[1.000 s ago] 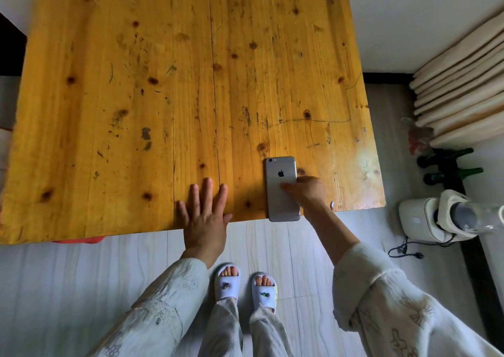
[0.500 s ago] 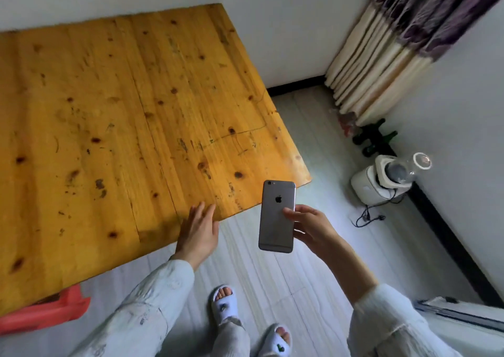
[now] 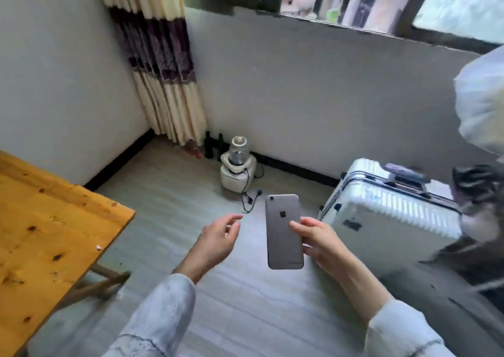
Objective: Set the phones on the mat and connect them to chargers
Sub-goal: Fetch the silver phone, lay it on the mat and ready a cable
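A grey phone (image 3: 283,231) with its back and logo towards me hangs upright in the air over the floor. My right hand (image 3: 317,238) grips it by its right edge, thumb across the back. My left hand (image 3: 218,238) floats just left of the phone with fingers loosely curled and apart, holding nothing and not touching the phone. No mat or charger shows in this view.
The wooden table (image 3: 49,228) is at the left, its corner near my left arm. A white suitcase (image 3: 387,212) lies at the right. A white blender (image 3: 237,166) with a loose cord stands by the wall under the window, next to a curtain (image 3: 161,65) and dark bottles.
My right hand lifted the phone off the table edge and carried it away. My left hand left the tabletop. My view swung right, from the table to the wall, window and suitcase.
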### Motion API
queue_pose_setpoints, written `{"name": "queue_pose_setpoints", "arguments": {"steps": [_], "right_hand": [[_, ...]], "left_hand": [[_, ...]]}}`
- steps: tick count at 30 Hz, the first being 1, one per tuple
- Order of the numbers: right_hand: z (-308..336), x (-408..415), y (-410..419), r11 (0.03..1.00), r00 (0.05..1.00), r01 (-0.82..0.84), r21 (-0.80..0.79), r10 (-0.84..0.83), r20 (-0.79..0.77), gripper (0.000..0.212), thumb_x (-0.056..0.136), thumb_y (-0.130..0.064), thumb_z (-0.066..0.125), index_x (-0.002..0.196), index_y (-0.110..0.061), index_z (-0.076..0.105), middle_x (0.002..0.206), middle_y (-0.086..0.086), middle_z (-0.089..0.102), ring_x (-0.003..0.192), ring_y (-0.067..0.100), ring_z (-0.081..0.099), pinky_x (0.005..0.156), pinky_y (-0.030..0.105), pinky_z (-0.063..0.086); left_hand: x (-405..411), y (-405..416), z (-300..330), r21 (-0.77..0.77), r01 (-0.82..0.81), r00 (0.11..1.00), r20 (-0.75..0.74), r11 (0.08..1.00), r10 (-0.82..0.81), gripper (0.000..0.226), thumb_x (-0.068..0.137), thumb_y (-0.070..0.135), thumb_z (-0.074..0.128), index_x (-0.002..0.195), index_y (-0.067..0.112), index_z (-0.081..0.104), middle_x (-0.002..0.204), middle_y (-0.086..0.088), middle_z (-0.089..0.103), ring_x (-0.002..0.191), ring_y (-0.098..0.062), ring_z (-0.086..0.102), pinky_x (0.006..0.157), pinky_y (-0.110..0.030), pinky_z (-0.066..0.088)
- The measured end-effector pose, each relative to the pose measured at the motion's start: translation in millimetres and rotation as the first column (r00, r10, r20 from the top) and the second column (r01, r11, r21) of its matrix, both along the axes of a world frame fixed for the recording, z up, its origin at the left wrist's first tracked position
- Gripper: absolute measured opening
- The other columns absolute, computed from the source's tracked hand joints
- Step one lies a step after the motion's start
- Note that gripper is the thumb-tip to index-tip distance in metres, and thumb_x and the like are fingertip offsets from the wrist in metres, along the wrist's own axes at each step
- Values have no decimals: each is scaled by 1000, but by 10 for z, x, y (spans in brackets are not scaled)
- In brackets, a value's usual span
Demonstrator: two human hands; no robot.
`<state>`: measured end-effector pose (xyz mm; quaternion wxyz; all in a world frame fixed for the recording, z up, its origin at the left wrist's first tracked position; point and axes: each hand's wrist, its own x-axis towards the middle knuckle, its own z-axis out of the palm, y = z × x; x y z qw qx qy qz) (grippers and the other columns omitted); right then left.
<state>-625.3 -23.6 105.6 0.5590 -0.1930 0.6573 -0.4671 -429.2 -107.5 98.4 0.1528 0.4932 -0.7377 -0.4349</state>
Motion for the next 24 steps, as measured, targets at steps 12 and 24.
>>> {"name": "queue_pose_setpoints", "arguments": {"steps": [12,24], "right_hand": [[516,-2846,3318,694,704,701,-165,-710,5,12,89,-13,55,98,-12,63,93,3,69,85,17,62,68,29,49],[389,-4649,6158,13,24,985,-170,-998,64,19,87,-6,55,105,-4,60,92,10,64,79,20,58,70,29,42]], "left_hand": [[-3804,1995,588,-236,684,720,73,690,-690,27,93,29,46,116,21,58,107,4,67,95,-11,63,83,-24,46],[-7133,4464,470,-159,965,208,-24,210,-978,28,94,17,45,117,10,58,112,-8,67,103,-25,62,95,-39,46]]}}
